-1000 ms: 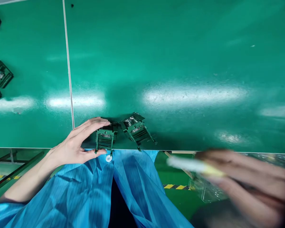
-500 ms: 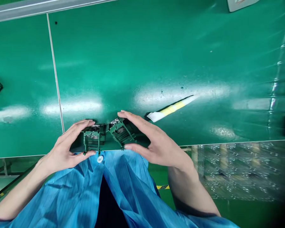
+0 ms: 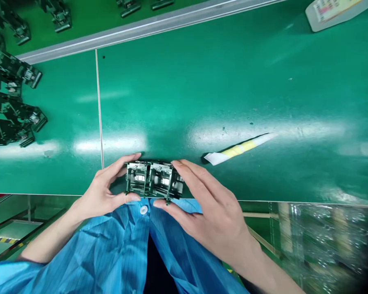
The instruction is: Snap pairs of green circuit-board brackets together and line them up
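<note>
Currently on my feed: left hand [image 3: 102,196] and right hand [image 3: 211,208] together, clamped from either side on two green plastic brackets [image 3: 153,179] butted side by side at the near edge of the green bench [image 3: 233,81], a white-and-yellow strip [image 3: 236,149] lying farther along that edge.

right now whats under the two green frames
Only dark shadow shows through gaps in the two green frames on the green table; the surface beneath them is covered, so nothing more shows.
</note>
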{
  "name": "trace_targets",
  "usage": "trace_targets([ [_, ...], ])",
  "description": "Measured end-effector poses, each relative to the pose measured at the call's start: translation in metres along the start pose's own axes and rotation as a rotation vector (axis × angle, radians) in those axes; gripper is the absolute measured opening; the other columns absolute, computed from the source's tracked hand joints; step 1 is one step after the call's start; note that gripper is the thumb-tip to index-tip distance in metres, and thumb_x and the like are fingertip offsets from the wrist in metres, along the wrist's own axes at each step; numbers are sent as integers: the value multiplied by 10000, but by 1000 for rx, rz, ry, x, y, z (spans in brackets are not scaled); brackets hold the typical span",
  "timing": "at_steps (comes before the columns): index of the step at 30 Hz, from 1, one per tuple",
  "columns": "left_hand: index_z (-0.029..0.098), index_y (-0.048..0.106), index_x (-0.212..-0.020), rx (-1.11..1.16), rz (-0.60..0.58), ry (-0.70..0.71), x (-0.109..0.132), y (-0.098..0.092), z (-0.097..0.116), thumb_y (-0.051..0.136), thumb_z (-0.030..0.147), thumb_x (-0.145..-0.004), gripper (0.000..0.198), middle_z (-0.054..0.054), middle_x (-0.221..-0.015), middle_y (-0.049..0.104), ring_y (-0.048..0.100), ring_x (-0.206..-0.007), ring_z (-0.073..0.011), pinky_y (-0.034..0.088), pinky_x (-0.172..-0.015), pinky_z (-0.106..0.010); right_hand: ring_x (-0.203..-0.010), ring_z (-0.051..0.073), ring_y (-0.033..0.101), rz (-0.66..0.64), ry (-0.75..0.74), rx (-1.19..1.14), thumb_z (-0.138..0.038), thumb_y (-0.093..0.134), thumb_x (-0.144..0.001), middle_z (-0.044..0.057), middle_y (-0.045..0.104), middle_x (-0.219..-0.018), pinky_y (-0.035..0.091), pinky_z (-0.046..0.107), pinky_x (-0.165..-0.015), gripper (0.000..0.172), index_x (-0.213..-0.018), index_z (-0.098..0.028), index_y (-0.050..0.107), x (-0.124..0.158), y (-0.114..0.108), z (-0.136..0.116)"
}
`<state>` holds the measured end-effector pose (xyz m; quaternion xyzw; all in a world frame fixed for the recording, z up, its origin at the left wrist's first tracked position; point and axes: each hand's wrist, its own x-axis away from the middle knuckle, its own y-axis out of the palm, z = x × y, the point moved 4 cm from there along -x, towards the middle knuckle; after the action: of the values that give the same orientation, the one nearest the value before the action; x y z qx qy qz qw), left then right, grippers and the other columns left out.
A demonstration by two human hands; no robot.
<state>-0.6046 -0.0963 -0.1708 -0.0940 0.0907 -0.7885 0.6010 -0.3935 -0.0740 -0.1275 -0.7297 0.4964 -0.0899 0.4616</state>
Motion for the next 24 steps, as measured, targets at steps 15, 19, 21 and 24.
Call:
trace_targets([
  [15,242,481,-1405,206,-12,105,-6,2,-2,805,371,-774,721,-205,-1451,552,569,-1320,-304,574,-979,-378,-1055,307,694,18,-115,26,-316,652,-925,153,714,-1149,623,463,-905,451,-1330,-144,557,-14,-18,-21],
  [19,235,494,-1407,115,9,99,-6,2,5,786,378,-794,694,-185,-1423,583,587,-1302,-298,571,-994,-388,-1164,304,661,32,-43,-53,-265,667,-914,150,699,-1215,596,473,-1002,517,-1392,-150,509,-5,-14,-14],
  [21,245,472,-1437,31,33,111,-5,0,9,781,356,-803,715,-173,-1415,596,589,-1300,-295,555,-1023,-409,-1190,288,653,35,-4,-103,-259,679,-907,159,682,-1255,583,438,-1031,527,-1388,-128,508,-2,-10,-10],
  [24,275,365,-1511,-110,50,147,-2,-3,16,789,313,-799,829,-160,-1431,587,578,-1314,-290,561,-1019,-421,-1215,273,643,37,62,-210,-295,699,-898,158,660,-1302,576,423,-1036,558,-1391,-134,495,2,-4,-1],
])
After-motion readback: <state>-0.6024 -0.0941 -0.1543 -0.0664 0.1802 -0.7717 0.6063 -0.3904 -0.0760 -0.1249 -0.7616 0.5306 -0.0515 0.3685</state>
